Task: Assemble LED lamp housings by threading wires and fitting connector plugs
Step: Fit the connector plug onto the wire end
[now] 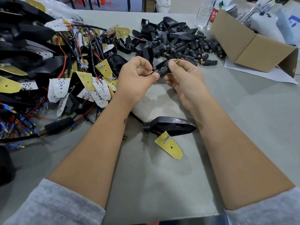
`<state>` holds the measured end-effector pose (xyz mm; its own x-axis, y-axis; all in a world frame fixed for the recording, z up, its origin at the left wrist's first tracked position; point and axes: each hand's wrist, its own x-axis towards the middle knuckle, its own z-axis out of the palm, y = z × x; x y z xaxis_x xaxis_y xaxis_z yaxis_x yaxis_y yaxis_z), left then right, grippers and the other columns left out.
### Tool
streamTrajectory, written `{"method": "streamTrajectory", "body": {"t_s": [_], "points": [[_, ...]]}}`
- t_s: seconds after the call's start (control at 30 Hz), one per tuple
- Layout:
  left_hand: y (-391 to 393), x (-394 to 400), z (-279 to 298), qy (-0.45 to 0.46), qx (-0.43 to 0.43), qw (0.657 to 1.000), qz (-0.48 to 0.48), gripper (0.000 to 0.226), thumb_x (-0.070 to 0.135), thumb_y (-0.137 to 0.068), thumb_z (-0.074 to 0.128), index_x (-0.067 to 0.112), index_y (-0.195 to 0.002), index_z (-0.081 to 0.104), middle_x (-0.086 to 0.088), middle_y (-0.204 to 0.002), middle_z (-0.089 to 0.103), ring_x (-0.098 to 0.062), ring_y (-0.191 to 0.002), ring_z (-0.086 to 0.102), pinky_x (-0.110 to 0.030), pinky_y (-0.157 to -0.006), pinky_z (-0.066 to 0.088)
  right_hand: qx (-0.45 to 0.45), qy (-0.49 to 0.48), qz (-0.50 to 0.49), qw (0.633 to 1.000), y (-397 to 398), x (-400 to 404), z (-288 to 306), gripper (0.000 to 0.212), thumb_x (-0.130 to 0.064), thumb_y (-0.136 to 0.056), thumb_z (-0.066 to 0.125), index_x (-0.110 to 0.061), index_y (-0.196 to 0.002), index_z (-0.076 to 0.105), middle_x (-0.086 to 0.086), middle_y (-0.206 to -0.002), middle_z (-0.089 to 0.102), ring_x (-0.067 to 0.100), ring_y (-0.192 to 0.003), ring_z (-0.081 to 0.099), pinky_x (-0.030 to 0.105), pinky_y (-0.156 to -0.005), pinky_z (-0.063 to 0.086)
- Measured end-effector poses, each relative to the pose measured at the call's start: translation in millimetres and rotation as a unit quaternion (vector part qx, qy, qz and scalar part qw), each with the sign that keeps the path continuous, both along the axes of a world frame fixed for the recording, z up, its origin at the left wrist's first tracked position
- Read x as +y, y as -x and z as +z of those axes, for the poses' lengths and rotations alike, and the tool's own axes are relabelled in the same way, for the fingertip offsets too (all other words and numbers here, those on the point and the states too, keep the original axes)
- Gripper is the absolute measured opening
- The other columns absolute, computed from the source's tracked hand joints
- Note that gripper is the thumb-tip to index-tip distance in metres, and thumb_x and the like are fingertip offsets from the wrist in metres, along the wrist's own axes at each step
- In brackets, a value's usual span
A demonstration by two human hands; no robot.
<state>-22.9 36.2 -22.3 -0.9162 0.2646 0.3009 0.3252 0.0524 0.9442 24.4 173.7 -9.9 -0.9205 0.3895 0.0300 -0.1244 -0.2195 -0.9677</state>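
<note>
My right hand [185, 73] grips a black connector plug [164, 70] with a brass threaded end [176, 60] sticking up past the thumb. My left hand [138, 73] pinches thin red and black wires [151, 73] right at the plug's open end. Both hands are held above the grey table mat [154, 176]. Below them, between my forearms, lies a black lamp housing [172, 125] with a yellow LED board [169, 146] hanging from it on a red wire.
A pile of wired LED boards and black housings [61, 75] covers the left side. Loose black housings [162, 31] and connector plugs [199, 49] lie at the back centre. A tipped cardboard box [250, 46] and water bottles [209, 12] stand at the back right.
</note>
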Motion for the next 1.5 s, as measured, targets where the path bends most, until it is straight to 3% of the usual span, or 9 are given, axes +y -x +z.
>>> {"method": "streamTrajectory", "body": {"t_s": [0.17, 0.33, 0.5, 0.67, 1.0, 1.2, 1.3, 1.4, 1.5], "points": [[1.0, 0.8, 0.6, -0.016, 0.000, 1.000, 0.016, 0.028, 0.002, -0.083, 0.073, 0.020, -0.079, 0.052, -0.002, -0.071, 0.065, -0.009, -0.061, 0.063, -0.021, -0.069, 0.052, 0.014, -0.004, 0.032, 0.999, 0.3, 0.2, 0.4, 0.006, -0.009, -0.095, 0.059, -0.010, -0.101, 0.060, 0.009, -0.085, 0.063, 0.015, -0.062, 0.059, 0.021, -0.060, 0.051], [1.6, 2.9, -0.1, 0.021, 0.018, 0.997, 0.074, 0.026, 0.023, -0.080, 0.079, 0.027, -0.076, 0.054, 0.007, -0.068, 0.062, -0.009, -0.064, 0.058, -0.020, -0.064, 0.047, 0.021, 0.010, 0.038, 0.999, 1.1, 2.7, -0.2, 0.008, -0.008, -0.096, 0.057, -0.011, -0.099, 0.063, 0.009, -0.085, 0.064, 0.015, -0.061, 0.059, 0.023, -0.060, 0.051], [-1.4, 4.2, 4.6, 0.007, 0.000, 1.000, 0.029, 0.018, 0.006, -0.075, 0.060, 0.023, -0.078, 0.056, 0.006, -0.074, 0.058, 0.000, -0.063, 0.051, -0.015, -0.062, 0.044, 0.023, 0.029, 0.009, 0.999, 2.3, 2.3, -1.2, 0.010, -0.006, -0.094, 0.060, -0.011, -0.103, 0.060, 0.006, -0.083, 0.065, 0.012, -0.058, 0.059, 0.021, -0.058, 0.050], [0.7, 2.5, 2.9, -0.008, 0.007, 1.000, 0.011, 0.034, -0.013, -0.076, 0.056, 0.020, -0.079, 0.054, 0.002, -0.078, 0.056, -0.006, -0.067, 0.052, -0.018, -0.066, 0.046, 0.019, -0.029, 0.021, 0.999, 2.4, -1.5, -2.3, 0.023, -0.006, -0.091, 0.066, -0.010, -0.111, 0.056, -0.006, -0.065, 0.062, 0.013, -0.058, 0.057, 0.020, -0.057, 0.048], [2.7, 4.1, -0.1, -0.026, 0.012, 1.000, 0.000, 0.030, -0.007, -0.073, 0.055, 0.022, -0.081, 0.058, 0.004, -0.081, 0.059, -0.006, -0.072, 0.056, -0.020, -0.072, 0.050, 0.023, -0.035, 0.007, 0.999, 2.2, -2.7, -4.3, 0.021, -0.006, -0.090, 0.067, -0.014, -0.105, 0.055, -0.009, -0.058, 0.063, 0.016, -0.059, 0.057, 0.022, -0.058, 0.046], [2.2, 2.9, 0.9, -0.050, 0.022, 0.998, 0.007, 0.039, -0.019, -0.080, 0.058, 0.020, -0.084, 0.058, 0.003, -0.084, 0.061, -0.001, -0.077, 0.061, -0.016, -0.078, 0.049, 0.021, -0.049, 0.019, 0.998, 1.5, -3.1, -3.0, 0.022, -0.011, -0.089, 0.069, -0.014, -0.107, 0.057, -0.008, -0.062, 0.061, 0.016, -0.061, 0.057, 0.024, -0.061, 0.045], [0.7, 1.6, 1.2, -0.077, -0.013, 0.997, 0.008, 0.032, -0.013, -0.083, 0.065, 0.019, -0.088, 0.061, 0.002, -0.086, 0.065, -0.002, -0.077, 0.066, -0.020, -0.074, 0.054, 0.025, -0.023, 0.023, 0.999, 1.4, -3.7, -1.1, 0.016, -0.013, -0.090, 0.068, -0.013, -0.104, 0.061, 0.005, -0.078, 0.066, 0.016, -0.059, 0.055, 0.024, -0.062, 0.046], [-0.1, 0.1, 0.3, -0.048, -0.034, 0.998, 0.016, 0.018, 0.007, -0.085, 0.073, 0.020, -0.093, 0.063, 0.002, -0.080, 0.068, -0.010, -0.068, 0.069, -0.022, -0.059, 0.054, 0.040, 0.008, 0.024, 0.999, 2.0, -3.9, 0.2, 0.003, -0.016, -0.093, 0.064, -0.017, -0.091, 0.066, 0.000, -0.074, 0.066, 0.010, -0.056, 0.052, 0.020, -0.059, 0.047], [-0.4, 0.9, -0.1, -0.025, -0.028, 0.999, 0.035, 0.007, 0.021, -0.088, 0.073, 0.024, -0.087, 0.067, 0.007, -0.072, 0.068, -0.005, -0.058, 0.065, -0.019, -0.049, 0.047, 0.040, 0.034, 0.021, 0.998, 2.6, -1.9, 0.4, 0.013, -0.025, -0.096, 0.060, -0.017, -0.089, 0.068, -0.004, -0.072, 0.067, 0.008, -0.057, 0.052, 0.020, -0.059, 0.047]]}}
